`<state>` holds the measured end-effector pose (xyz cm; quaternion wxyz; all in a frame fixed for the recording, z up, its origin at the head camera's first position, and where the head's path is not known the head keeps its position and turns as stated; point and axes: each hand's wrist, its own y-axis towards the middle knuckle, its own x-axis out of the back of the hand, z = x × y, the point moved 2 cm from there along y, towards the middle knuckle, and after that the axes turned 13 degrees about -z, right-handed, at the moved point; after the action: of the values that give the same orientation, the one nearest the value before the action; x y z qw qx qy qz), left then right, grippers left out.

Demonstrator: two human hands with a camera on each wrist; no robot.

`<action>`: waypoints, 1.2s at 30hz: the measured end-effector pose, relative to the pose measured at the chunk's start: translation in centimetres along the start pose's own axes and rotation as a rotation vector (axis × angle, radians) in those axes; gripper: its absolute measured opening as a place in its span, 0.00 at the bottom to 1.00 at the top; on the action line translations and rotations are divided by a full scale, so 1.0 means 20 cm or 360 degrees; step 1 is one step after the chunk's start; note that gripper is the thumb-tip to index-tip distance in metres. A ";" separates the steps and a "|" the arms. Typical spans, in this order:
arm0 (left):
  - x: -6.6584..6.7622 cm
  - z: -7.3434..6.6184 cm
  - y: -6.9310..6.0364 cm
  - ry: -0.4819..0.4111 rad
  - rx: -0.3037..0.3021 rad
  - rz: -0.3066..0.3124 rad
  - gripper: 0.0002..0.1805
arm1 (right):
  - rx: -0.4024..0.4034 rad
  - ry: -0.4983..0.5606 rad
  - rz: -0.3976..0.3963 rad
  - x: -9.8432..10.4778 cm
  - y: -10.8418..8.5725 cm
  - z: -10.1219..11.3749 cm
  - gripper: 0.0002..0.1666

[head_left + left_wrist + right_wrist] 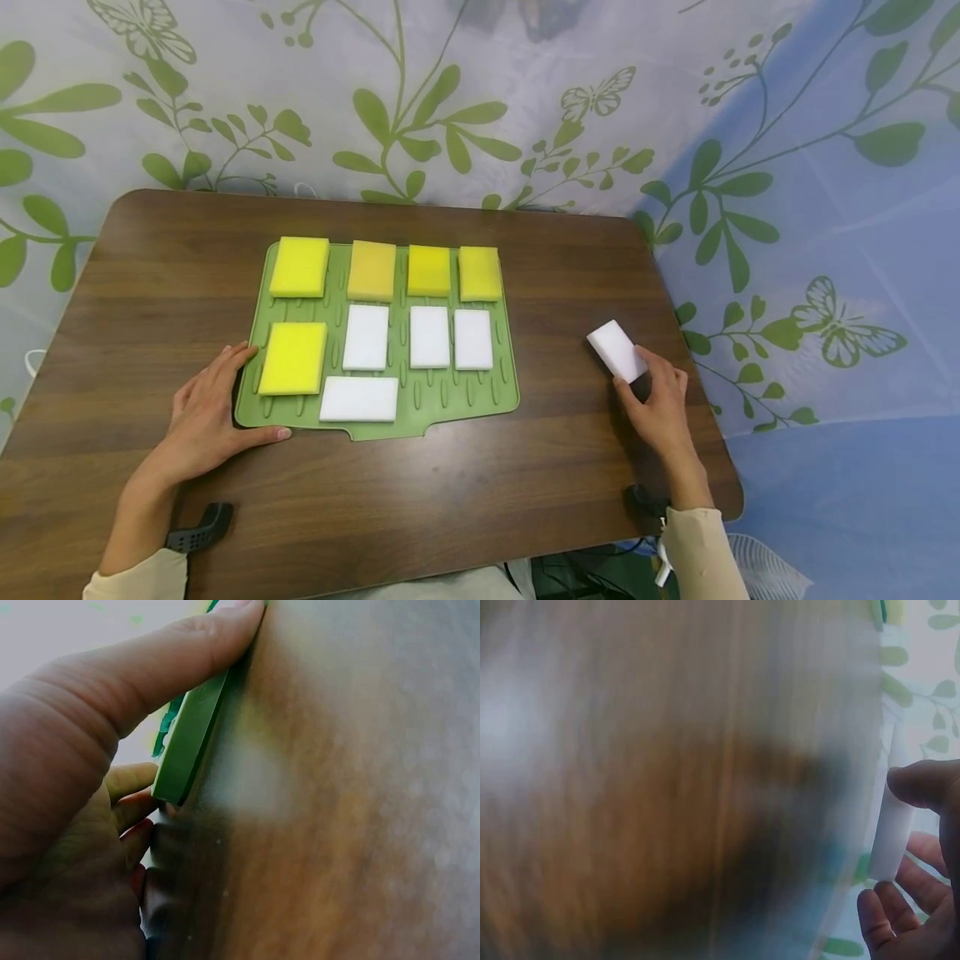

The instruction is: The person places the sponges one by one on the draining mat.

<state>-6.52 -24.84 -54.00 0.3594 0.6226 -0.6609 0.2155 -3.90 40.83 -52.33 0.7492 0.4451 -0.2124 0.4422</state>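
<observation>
My right hand [660,408] pinches one end of a white sponge block [617,350] between thumb and fingers, over the right part of the table. The right wrist view shows the same white sponge [892,832] edge-on. At the left, my left hand [206,417] spreads around the near left corner of a green ribbed mat [450,396]. Its thumb lies along the front edge, and the forefinger touches the left edge. Yellow sponges [293,358] lie on the mat's back row and left side. Several white sponges [367,337] lie in the middle and near the front.
The brown wooden table [487,492] has rounded corners. A leaf-patterned curtain [465,92] hangs along its back and right sides. A black strap [201,527] is on the left wrist, and cables [592,575] show below the front edge.
</observation>
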 end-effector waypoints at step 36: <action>0.00 -0.01 0.01 0.0026 0.0028 0.0017 0.74 | 0.0132 0.0172 0.0342 -0.17 -0.04 0.28 0.41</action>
<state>-6.64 -24.70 -53.90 0.3581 0.6204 -0.6593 0.2284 -4.64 34.32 -52.30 0.6889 0.4259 -0.1998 0.5515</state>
